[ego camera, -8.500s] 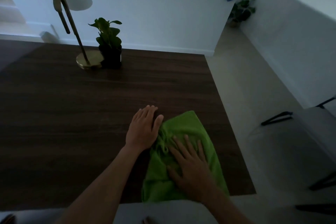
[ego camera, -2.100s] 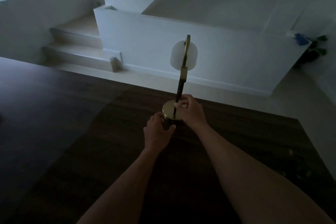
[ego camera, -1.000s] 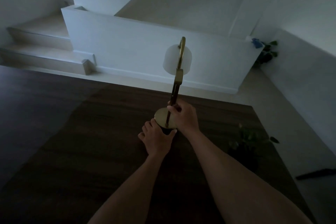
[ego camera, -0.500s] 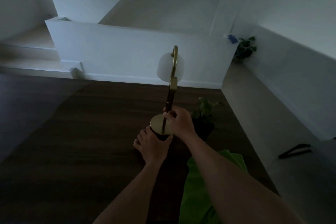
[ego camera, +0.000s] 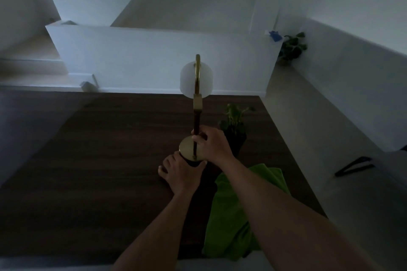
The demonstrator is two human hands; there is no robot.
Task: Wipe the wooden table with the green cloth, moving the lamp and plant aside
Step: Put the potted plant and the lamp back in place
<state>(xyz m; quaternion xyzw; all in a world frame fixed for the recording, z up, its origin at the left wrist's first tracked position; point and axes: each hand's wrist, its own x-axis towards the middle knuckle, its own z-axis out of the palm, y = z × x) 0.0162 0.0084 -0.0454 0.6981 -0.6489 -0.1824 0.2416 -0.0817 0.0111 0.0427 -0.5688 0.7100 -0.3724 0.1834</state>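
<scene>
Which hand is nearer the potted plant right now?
Right. The right hand grips the lamp by its stem, just left of the plant. The left hand holds the lamp's base, farther left and nearer the camera.

left grip (ego camera: 181, 174) holds lamp (ego camera: 197, 102) base; right grip (ego camera: 213, 144) curled round stem; forearms extended

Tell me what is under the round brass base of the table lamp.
The left hand holds the round brass lamp base from below its near edge, over the dark wooden table. The right hand grips the stem. The base's underside and the table beneath are hidden.
</scene>
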